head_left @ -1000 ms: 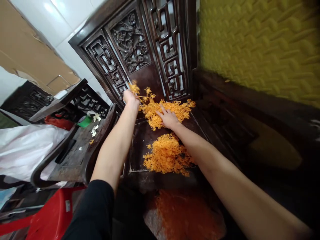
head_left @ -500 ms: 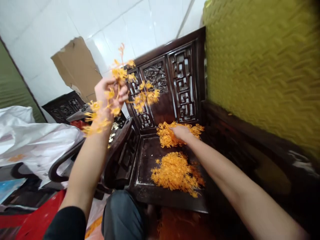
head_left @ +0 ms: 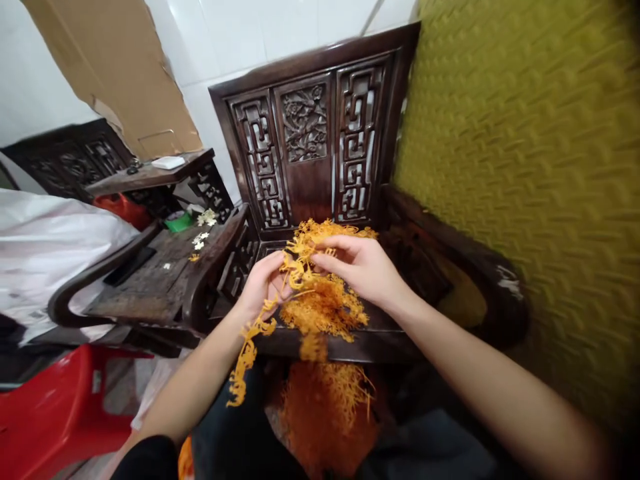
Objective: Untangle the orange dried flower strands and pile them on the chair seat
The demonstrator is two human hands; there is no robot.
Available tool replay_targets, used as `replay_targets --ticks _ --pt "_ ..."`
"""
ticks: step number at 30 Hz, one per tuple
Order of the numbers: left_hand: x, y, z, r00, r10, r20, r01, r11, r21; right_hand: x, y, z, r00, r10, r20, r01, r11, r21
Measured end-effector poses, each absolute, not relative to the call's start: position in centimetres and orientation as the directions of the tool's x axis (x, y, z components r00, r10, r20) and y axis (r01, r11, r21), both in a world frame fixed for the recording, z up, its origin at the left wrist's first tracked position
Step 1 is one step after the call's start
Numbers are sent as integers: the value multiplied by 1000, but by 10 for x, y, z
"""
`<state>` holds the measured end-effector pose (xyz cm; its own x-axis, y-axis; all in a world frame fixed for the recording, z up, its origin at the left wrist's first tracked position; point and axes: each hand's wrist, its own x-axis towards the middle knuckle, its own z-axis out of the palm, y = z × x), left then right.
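Orange strands [head_left: 320,303] heaped on carved dark wooden chair [head_left: 310,143]; white-tiled wall [head_left: 260,33] behind.

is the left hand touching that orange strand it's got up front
Touching. The head view shows the left hand with its fingers closed around the orange strand, which hangs below it; the right hand pinches the same strand's upper end.

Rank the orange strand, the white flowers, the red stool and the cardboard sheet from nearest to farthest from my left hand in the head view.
1. Orange strand: held in the left hand.
2. White flowers: on the side table, up-left.
3. Cardboard sheet and red stool: far left, too close to call.
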<state>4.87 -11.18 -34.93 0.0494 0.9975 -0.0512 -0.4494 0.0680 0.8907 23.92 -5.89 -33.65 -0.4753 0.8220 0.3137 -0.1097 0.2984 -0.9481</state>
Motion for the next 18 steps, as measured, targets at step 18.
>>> replay_targets --ticks 18 --pt "20 -104 -386 -131 971 -201 16 204 979 249 -43 -403 -541 823 175 218 338 -916"
